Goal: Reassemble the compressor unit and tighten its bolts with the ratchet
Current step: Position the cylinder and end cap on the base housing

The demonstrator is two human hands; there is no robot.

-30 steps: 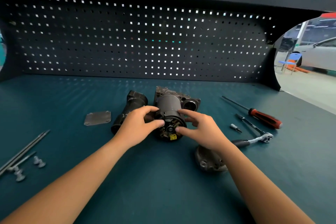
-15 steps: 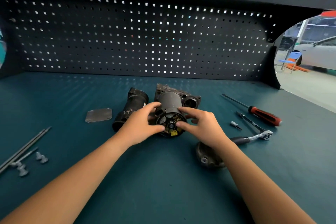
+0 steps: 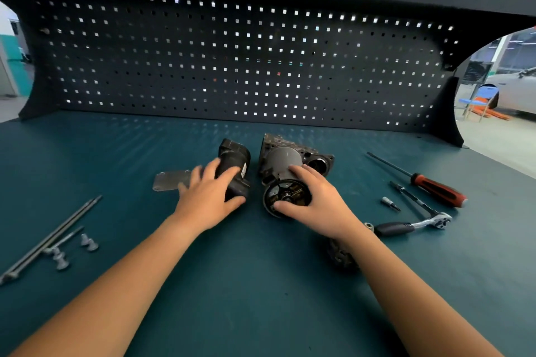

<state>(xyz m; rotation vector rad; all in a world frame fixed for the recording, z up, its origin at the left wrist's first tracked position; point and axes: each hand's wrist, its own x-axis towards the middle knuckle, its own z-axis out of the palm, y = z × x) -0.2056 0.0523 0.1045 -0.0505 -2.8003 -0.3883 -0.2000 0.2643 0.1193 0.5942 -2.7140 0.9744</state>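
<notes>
A person's two bare forearms reached forward over a dark teal counter backed by a black perforated panel.

The right hand rested on the near, open end of a grey cylindrical motor body. This body lay on its side, joined at its far end to a grey cast-metal compressor housing. Its long axis ran away from the person and slightly left. The right grip was partly closed, with a finger over the cylinder's top and the thumb across the round end face, steadying it rather than lifting it.

The left hand lay on a black plastic tubular housing, just to the left of the motor body and apart from it. This housing also lay on its side, its long axis roughly parallel to the motor's. The left grip was loosely curled over the near end of the housing, thumb on the right flank and fingers spread over the left; how firmly it held could not be told.

The left hand was the nearer one to this black housing, which probably had to travel rightward and line up end to end with the motor.

A silver ratchet with a black handle lay on the counter to the right, well apart from both hands. Two long steel bolts lay at the far left, beside some short bolts. A flat grey metal plate sat just beyond the left fingers.
</notes>
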